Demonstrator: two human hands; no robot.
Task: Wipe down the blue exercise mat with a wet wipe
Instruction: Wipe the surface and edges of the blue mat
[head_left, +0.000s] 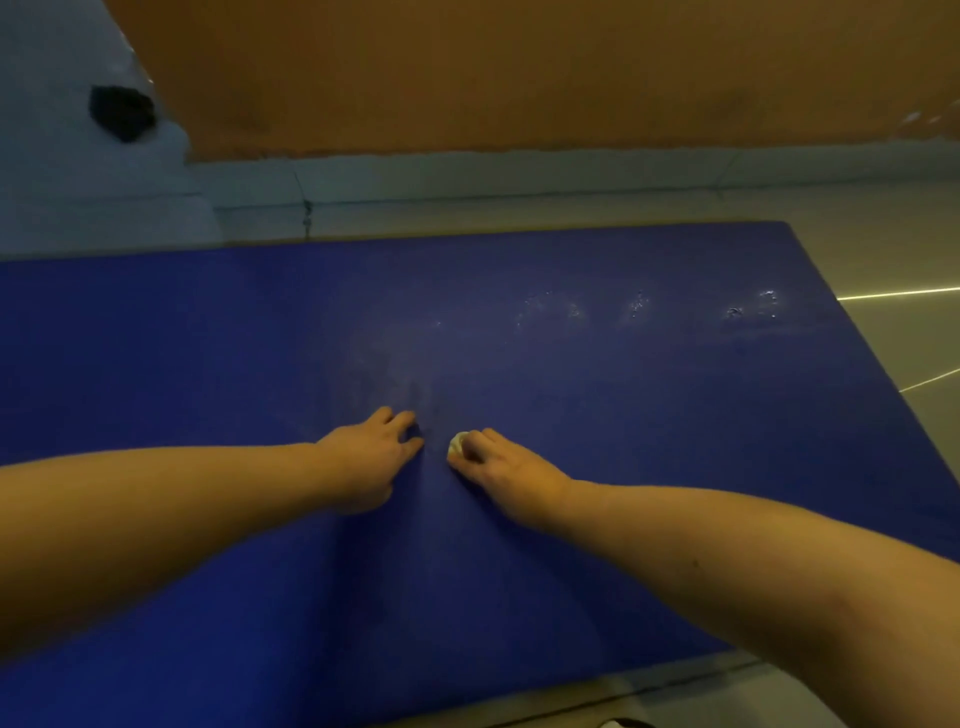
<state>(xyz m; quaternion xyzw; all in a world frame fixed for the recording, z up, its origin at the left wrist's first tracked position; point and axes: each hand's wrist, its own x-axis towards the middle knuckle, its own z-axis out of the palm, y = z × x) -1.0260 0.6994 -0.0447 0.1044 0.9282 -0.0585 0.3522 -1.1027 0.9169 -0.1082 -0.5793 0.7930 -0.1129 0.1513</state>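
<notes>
The blue exercise mat (623, 415) lies flat on the floor and fills most of the view. My right hand (498, 465) presses a small bunched white wet wipe (457, 445) onto the mat near its middle; only the wipe's left end shows past my fingers. My left hand (371, 449) rests palm down on the mat just left of the wipe, fingers spread, holding nothing. Wet shiny streaks (639, 306) glisten on the mat's far right part.
Pale tiled floor (893, 249) surrounds the mat. An orange wall (519, 78) with a pale skirting runs along the far side. A dark crumpled object (122, 111) lies on the floor at the far left.
</notes>
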